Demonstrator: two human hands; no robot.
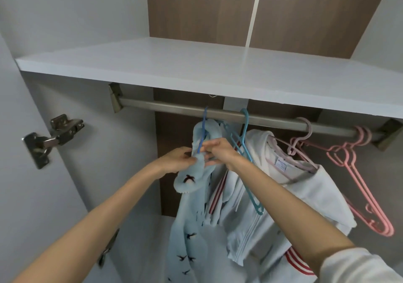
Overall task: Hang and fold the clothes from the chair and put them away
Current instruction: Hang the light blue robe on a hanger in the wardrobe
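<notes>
Pinching pale blue bird-print garment (189,228) at neckline, both hands. Left hand (175,159): fingers curled on bunched collar fabric. Right hand (219,150): fingers curled, gripping fabric at stem of blue hanger (204,130); contact with hanger itself unclear. Hanger hook over metal rail (165,106) under white shelf (152,64). Garment hangs neck up, long axis vertical, lower edge out of frame. White red-striped garment (250,228) just beside, on right.

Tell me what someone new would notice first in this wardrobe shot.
The left hand and right hand grip the collar of a blue top on a blue hanger hooked over the rail, at centre. To its right hangs a white top, and past it empty pink hangers at the rail's right end.
</notes>
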